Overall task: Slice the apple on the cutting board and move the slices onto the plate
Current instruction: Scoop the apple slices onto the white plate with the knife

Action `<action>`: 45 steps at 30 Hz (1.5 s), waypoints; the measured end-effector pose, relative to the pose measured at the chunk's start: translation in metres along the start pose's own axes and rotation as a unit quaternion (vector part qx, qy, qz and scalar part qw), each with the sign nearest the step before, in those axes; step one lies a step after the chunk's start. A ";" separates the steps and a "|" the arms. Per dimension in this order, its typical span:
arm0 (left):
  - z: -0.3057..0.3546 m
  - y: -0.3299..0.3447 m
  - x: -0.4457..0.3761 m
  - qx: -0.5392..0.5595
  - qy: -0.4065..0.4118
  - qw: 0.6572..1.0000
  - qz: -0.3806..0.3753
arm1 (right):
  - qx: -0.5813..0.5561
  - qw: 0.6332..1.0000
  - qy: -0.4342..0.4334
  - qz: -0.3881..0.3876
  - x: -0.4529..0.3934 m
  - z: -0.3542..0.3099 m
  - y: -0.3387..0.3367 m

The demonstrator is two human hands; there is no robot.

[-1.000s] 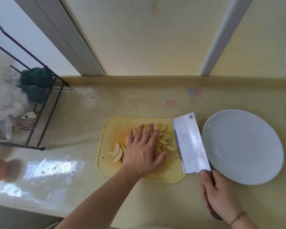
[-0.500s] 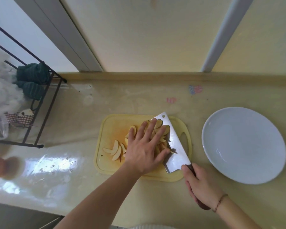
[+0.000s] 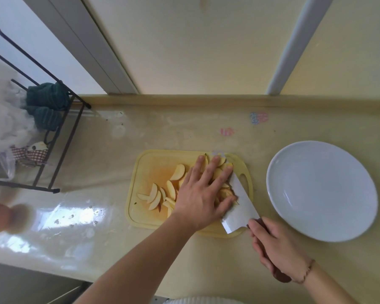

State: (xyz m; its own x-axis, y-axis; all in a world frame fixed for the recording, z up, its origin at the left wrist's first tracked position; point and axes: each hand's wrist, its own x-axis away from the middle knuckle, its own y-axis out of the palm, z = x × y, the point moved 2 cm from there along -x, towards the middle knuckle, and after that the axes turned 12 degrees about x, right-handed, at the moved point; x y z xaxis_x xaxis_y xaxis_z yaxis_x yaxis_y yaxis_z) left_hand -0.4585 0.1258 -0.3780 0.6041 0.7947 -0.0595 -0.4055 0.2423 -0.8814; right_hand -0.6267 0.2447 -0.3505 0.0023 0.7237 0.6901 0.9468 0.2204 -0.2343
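Slices point(image 3: 162, 194) are heaped on the cutting board point(image 3: 140, 172) mid-counter. Left hand point(image 3: 201, 194) is laid flat, fingers spread, over the heap, apparently to pin it. Cleaver point(image 3: 239, 205) is angled low against the heap's right side, handle gripped in the closed right hand point(image 3: 274, 246), likely for scooping. Plate point(image 3: 320, 191), toward the counter's right edge, is bare.

The left hand point(image 3: 203, 194) hides many apple slices point(image 3: 160, 194) and part of the cleaver blade point(image 3: 239, 207).
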 end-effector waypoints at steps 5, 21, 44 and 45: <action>0.009 0.002 -0.005 0.013 -0.001 1.000 -0.011 | -0.034 0.999 0.014 0.007 0.002 0.004 -0.003; 0.006 0.000 -0.003 0.034 -0.007 0.999 0.013 | -0.072 0.997 0.005 -0.025 -0.001 0.003 0.000; 0.147 0.082 -0.105 0.127 0.165 0.978 -0.011 | -0.179 0.973 0.043 0.138 0.058 0.073 -0.121; 0.153 0.090 -0.110 0.131 0.177 0.975 -0.013 | -0.182 0.971 0.048 0.149 0.059 0.079 -0.124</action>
State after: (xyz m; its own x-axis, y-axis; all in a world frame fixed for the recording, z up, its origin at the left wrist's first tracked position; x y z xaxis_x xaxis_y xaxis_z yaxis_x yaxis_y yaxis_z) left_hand -0.6663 0.1450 -0.3790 0.7971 0.5553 -0.2371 -0.5198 0.4313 -0.7374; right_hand -0.7698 0.3115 -0.3350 0.3069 0.6524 0.6929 0.9505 -0.2472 -0.1882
